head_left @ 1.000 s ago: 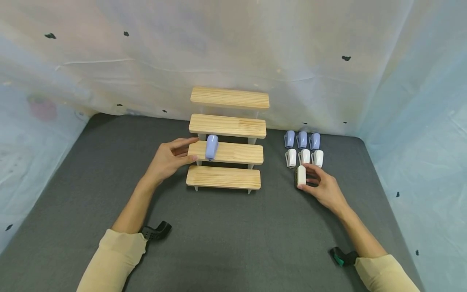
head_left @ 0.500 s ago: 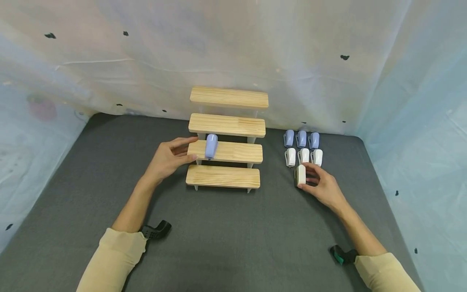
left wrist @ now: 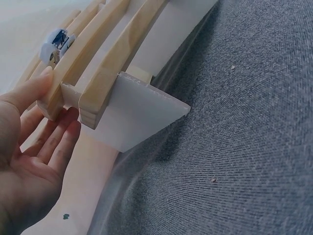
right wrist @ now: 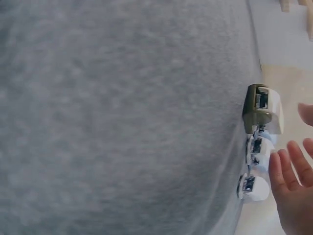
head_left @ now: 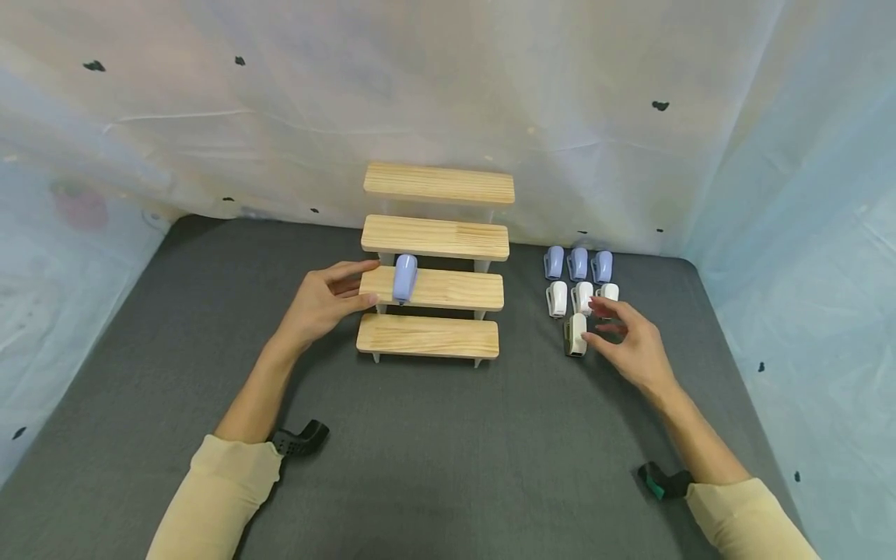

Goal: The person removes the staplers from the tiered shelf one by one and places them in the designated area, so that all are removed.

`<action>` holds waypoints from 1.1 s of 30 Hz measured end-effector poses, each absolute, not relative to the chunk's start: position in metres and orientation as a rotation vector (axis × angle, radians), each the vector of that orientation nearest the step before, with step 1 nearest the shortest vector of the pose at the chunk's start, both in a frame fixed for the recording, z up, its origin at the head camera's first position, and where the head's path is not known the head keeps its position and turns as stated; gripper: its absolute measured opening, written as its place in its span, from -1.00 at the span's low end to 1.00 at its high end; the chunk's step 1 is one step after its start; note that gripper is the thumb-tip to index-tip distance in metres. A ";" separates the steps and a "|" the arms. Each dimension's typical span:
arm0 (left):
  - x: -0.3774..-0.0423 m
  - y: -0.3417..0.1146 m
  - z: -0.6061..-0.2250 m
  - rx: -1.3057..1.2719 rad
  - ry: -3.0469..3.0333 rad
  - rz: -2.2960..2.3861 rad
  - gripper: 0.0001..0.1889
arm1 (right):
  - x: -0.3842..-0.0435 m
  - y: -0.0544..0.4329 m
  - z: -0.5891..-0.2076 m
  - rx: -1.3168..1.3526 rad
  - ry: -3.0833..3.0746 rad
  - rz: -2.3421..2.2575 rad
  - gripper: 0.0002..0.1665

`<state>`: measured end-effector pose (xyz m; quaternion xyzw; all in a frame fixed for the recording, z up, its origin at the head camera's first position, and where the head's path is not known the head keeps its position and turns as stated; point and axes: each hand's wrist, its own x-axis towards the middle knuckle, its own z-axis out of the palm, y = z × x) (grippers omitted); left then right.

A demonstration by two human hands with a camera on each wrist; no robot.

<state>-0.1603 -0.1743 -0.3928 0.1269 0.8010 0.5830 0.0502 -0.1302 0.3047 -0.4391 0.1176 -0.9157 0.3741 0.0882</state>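
Note:
A four-step wooden display rack stands in the middle of the head view. My left hand holds the left end of its second step from the bottom, the thumb on the board and the fingers against its end and underside. On that step lies a blue mini stapler. My right hand is beside a white mini stapler with an olive base, its fingers spread and apart from it. In the right wrist view, that stapler stands on the cloth with nothing gripping it.
Behind the olive-based stapler is a row of three white mini staplers, the rightmost partly hidden by my fingers. A row of three blue mini staplers stands farther back. Dark grey cloth covers the table, with a pale curtain behind.
My right hand has let go of the olive-based white stapler and drawn back to the right, its fingers parted. The left hand stays at the rack.

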 end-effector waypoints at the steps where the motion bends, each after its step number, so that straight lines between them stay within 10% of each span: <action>1: -0.161 -0.174 -0.394 0.386 2.440 1.776 -0.43 | -0.130 0.304 -0.437 0.354 -2.704 1.111 -0.26; 33: -0.162 -0.175 -0.398 0.398 2.430 1.801 -0.44 | -0.127 0.200 -0.361 0.888 -2.392 1.308 -0.40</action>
